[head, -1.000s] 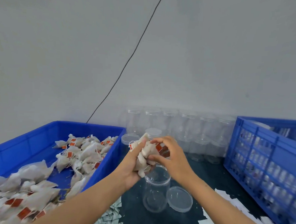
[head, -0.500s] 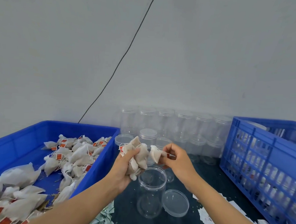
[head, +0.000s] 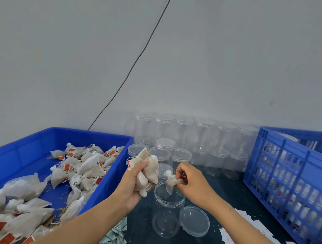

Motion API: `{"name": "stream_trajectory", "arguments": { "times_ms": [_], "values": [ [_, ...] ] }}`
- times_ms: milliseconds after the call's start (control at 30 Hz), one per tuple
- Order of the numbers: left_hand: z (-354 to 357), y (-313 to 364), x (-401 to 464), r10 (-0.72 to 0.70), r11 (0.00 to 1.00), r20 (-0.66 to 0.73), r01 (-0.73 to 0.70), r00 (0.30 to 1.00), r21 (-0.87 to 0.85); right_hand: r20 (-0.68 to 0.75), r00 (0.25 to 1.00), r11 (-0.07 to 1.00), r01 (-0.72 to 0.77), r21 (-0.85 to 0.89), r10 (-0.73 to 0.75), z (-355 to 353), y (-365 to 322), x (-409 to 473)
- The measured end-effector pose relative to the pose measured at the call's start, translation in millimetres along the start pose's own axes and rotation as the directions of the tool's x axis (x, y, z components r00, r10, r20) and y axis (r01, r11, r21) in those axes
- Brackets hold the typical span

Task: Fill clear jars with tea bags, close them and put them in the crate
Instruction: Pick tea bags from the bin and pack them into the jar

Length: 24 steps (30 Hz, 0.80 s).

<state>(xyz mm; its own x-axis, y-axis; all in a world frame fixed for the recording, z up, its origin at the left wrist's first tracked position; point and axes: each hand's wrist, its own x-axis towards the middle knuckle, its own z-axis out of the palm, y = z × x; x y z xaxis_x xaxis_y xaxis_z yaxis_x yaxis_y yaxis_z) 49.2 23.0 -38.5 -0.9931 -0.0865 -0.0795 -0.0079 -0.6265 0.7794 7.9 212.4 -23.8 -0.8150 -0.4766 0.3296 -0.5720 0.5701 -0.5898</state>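
Soft, even, cool-toned light fills the frame, with no hard shadows; the pale grey wall (head: 215, 59) reads flat, darkening slightly toward the upper left corner. Faint highlights sit on the clear plastic jars (head: 202, 135) at centre, which look hazy and low in contrast. Wide-angle distortion bends the blue plastic tray (head: 24, 152) at lower left and the blue slatted crate (head: 288, 177) at right. The edges are softly smeared, and detail is mildly blurred throughout.
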Motion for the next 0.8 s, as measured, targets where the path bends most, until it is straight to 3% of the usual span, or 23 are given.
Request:
{"name": "stream_trajectory", "arguments": {
  "times_ms": [133,267,433,600,800],
  "values": [
    [0,-3,-1,-0.024,1.000,0.047,0.023,0.999,0.018,0.148,0.987,0.995,0.073,-0.072,-0.061,-1,-4,-2],
    [4,-2,-5,-0.032,0.999,0.075,0.029,0.997,0.045,0.002,1.000,0.970,-0.031,0.241,0.031,-1,-13,3],
    [6,-2,-8,-0.032,0.993,0.154,0.014,0.988,0.120,0.062,0.990,0.906,-0.140,0.400,0.126,9,-28,11],
    [9,-3,-11,0.001,0.983,0.184,-0.035,0.983,0.179,-0.080,0.980,0.918,-0.141,0.371,0.183,18,-32,16],
    [4,3,-8,0.098,0.991,0.117,-0.108,0.988,0.083,-0.234,0.951,0.883,-0.073,0.464,0.202,4,-34,17]
  ]
}}
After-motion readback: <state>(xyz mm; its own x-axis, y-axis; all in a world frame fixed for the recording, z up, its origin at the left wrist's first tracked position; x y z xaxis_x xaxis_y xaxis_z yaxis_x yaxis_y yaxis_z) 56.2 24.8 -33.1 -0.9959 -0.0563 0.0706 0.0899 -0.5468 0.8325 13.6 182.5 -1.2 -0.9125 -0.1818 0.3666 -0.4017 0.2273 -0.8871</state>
